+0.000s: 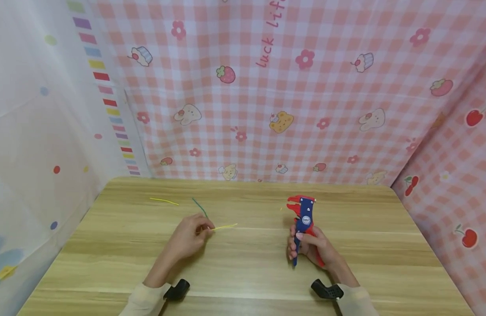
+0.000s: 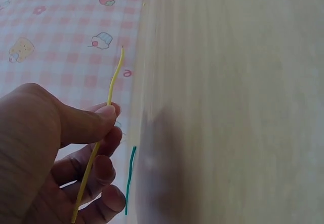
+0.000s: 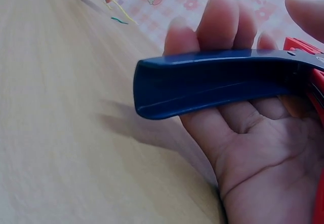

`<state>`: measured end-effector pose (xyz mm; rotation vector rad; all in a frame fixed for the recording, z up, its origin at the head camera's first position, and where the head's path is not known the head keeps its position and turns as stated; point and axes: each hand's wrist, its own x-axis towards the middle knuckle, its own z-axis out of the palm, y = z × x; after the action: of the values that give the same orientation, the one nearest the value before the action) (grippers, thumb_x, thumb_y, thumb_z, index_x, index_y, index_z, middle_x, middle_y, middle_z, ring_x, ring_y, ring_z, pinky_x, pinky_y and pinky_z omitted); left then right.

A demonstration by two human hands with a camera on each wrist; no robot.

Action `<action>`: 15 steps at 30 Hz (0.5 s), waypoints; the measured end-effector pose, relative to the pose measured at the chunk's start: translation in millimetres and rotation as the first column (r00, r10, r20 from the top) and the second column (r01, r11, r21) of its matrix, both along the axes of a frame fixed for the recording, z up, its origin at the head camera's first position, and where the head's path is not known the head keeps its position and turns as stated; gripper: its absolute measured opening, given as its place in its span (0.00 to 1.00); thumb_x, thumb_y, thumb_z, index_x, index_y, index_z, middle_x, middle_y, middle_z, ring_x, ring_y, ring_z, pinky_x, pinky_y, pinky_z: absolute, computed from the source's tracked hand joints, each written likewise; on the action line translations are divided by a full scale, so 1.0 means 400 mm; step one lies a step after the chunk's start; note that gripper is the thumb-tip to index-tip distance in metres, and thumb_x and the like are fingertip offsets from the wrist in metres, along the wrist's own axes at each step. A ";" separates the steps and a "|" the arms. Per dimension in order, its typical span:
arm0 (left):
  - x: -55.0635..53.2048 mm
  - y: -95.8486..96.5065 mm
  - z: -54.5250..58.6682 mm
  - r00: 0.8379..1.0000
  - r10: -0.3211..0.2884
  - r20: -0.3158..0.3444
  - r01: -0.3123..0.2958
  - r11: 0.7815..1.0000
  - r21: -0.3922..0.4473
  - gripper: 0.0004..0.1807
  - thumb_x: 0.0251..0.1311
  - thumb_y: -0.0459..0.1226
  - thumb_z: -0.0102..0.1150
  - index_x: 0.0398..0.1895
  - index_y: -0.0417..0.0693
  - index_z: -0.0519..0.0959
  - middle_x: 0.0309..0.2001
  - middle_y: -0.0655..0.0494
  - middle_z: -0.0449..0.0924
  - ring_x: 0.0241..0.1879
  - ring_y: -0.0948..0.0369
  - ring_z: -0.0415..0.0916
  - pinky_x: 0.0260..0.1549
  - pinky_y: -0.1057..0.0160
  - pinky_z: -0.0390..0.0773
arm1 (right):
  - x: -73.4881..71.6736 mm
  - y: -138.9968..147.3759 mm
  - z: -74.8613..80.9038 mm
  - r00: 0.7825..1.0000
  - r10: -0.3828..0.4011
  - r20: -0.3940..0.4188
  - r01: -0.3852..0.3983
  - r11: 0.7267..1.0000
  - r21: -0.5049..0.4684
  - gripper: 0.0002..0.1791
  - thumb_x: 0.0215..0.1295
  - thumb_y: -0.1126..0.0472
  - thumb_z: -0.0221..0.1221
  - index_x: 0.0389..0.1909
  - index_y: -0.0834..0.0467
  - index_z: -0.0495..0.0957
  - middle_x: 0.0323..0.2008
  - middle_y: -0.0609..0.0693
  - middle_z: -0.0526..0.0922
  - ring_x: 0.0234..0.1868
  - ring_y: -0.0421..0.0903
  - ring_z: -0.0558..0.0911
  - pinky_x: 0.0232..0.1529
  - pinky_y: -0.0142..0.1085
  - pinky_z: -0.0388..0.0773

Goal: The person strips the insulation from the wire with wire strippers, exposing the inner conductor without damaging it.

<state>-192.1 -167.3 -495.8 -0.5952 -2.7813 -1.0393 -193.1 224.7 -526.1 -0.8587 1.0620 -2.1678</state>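
Note:
My left hand [image 1: 191, 237] pinches a yellow wire [image 2: 116, 74] between thumb and forefinger. One end of it points right in the head view, and its very tip looks darker in the left wrist view. Just beyond that hand a short green wire [image 1: 199, 207] lies on the table. On the right, my right hand [image 1: 316, 245] holds a wire stripper [image 1: 306, 210] with blue and red handles. Its red jaws point up and left, and they stand well apart from the yellow wire. Fingers curl round the blue handle [image 3: 217, 79]; the red handle sits toward the palm.
A second yellow wire [image 1: 164, 201] lies at the back left of the wooden table [image 1: 243, 272]. Left of the stripper's head is a tiny yellow scrap [image 1: 281, 209]. A pink checked cloth [image 1: 266, 96] hangs along the table's back edge, with more cloth at both sides.

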 end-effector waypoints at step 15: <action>-0.015 -0.054 -0.005 0.998 0.051 0.037 -0.050 0.998 -0.044 0.05 0.59 0.30 0.68 0.31 0.50 0.85 0.33 0.60 0.83 0.34 0.66 0.75 0.37 0.65 0.77 | -0.002 0.001 -0.003 1.000 0.001 0.025 -0.001 1.000 -0.004 0.16 0.78 0.72 0.31 0.54 0.64 0.67 0.40 0.53 0.83 0.39 0.48 0.85 0.49 0.42 0.85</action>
<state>-197.9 -189.0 -497.8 -0.5122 -2.8427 -0.9931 -193.7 225.2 -527.2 -0.8320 1.0457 -2.1749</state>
